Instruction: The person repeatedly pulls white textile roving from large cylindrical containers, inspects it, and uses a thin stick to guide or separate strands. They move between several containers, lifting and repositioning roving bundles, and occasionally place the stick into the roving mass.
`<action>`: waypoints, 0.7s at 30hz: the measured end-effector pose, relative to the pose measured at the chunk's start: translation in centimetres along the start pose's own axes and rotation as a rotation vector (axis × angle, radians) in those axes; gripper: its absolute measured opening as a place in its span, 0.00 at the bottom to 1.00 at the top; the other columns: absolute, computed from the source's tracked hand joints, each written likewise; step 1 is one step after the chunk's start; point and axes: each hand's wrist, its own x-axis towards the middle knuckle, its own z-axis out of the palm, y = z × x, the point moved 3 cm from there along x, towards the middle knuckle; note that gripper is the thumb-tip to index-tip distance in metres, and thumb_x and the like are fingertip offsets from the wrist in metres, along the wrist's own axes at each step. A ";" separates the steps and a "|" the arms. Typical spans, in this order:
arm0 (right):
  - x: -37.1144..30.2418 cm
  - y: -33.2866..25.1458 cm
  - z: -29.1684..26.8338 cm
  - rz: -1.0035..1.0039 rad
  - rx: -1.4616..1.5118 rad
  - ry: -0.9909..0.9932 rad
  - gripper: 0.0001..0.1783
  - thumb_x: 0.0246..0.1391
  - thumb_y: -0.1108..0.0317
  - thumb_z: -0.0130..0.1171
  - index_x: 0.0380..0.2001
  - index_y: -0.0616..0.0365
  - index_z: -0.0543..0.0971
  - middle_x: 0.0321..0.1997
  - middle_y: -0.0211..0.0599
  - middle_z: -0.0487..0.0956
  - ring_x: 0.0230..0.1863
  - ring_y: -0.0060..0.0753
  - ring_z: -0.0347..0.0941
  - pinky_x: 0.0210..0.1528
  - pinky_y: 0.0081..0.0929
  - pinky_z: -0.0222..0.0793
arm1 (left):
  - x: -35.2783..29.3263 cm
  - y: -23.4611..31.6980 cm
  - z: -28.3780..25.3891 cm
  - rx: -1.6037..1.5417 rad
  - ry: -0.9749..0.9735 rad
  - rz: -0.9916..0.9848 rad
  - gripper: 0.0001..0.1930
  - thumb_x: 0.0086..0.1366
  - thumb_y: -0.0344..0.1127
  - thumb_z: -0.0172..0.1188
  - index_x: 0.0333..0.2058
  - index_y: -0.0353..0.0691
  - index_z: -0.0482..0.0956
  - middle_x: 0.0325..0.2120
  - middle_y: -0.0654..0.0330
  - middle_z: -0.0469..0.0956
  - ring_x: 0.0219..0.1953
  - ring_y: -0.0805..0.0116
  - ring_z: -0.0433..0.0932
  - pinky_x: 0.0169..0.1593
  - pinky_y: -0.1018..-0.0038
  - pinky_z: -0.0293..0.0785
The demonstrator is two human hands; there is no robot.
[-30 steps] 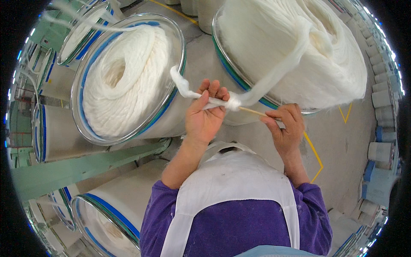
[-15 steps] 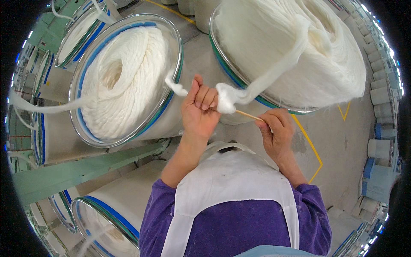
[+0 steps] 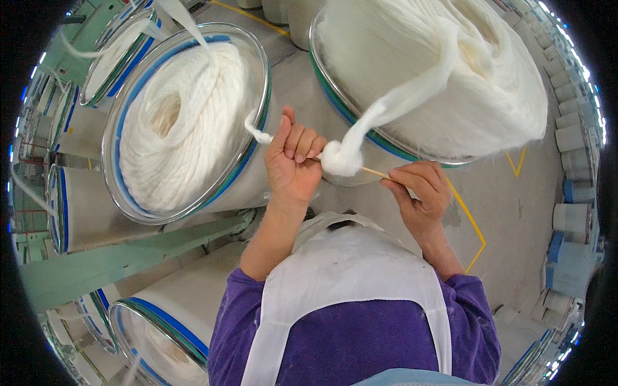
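Note:
My left hand point(image 3: 293, 161) is closed around a white fibre sliver, whose twisted tail point(image 3: 258, 133) pokes out on its left side. Just right of those fingers, the sliver is bunched in a soft lump point(image 3: 342, 159) around a thin wooden stick point(image 3: 374, 172). The stick's right end is pinched between the thumb and fingers of my right hand point(image 3: 421, 193); its left end is hidden by the lump and my left hand. From the lump, a loose band of sliver point(image 3: 405, 100) runs up to the heaped can point(image 3: 322, 77) at the far right.
A can of coiled sliver point(image 3: 265, 96) stands at the left, with more cans behind it. Another can point(image 3: 187, 328) is at lower left, below a green beam point(image 3: 129, 260). Yellow lines point(image 3: 470, 215) mark the floor at right. Slivers hang overhead at far left.
The lump has become rounder and tighter around the stick. Both hands keep their grips, with slight shifts. Hanging slivers at the left have swung across.

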 end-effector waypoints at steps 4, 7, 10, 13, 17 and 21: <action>-0.2 -0.1 -0.6 -0.100 -0.004 0.030 0.12 0.35 0.73 0.72 0.27 0.53 0.82 0.29 0.30 0.80 0.31 0.34 0.73 0.31 0.26 0.70 | 0.0 0.4 0.0 0.074 0.014 -0.065 0.13 0.70 0.43 0.48 0.40 0.45 0.79 0.09 0.72 0.50 0.13 0.79 0.49 0.23 0.80 0.52; -1.0 0.5 -1.0 -0.054 0.023 -0.049 0.12 0.35 0.74 0.72 0.27 0.54 0.82 0.29 0.30 0.80 0.30 0.33 0.73 0.30 0.25 0.70 | -0.1 0.8 -0.2 0.083 -0.007 -0.102 0.18 0.71 0.48 0.44 0.39 0.45 0.80 0.08 0.72 0.49 0.12 0.79 0.48 0.21 0.79 0.52; -2.4 2.0 -2.1 0.086 0.107 -0.119 0.12 0.36 0.75 0.71 0.28 0.55 0.81 0.29 0.32 0.80 0.31 0.32 0.74 0.31 0.24 0.70 | -0.4 1.2 -0.6 0.091 0.011 -0.103 0.20 0.71 0.50 0.42 0.38 0.45 0.80 0.07 0.72 0.48 0.11 0.79 0.47 0.21 0.79 0.51; -3.9 4.3 -4.9 0.173 0.146 -0.100 0.11 0.36 0.77 0.71 0.28 0.57 0.81 0.28 0.34 0.80 0.32 0.30 0.75 0.31 0.24 0.70 | -1.0 1.9 -1.0 0.120 0.048 -0.098 0.19 0.71 0.50 0.44 0.37 0.46 0.80 0.07 0.73 0.48 0.11 0.79 0.47 0.20 0.79 0.50; -5.7 7.3 -9.5 0.424 0.442 -0.107 0.08 0.42 0.75 0.66 0.29 0.58 0.79 0.33 0.41 0.78 0.37 0.33 0.74 0.39 0.33 0.71 | -2.0 2.6 -1.5 0.175 0.071 -0.110 0.18 0.70 0.49 0.45 0.36 0.46 0.80 0.07 0.72 0.49 0.10 0.79 0.47 0.20 0.79 0.50; -6.0 6.5 -8.5 0.471 0.837 0.012 0.08 0.50 0.69 0.61 0.33 0.59 0.75 0.37 0.44 0.77 0.41 0.37 0.73 0.44 0.38 0.71 | -2.9 2.4 -1.8 0.178 0.094 -0.179 0.17 0.70 0.48 0.46 0.35 0.46 0.79 0.07 0.72 0.49 0.10 0.79 0.47 0.19 0.79 0.50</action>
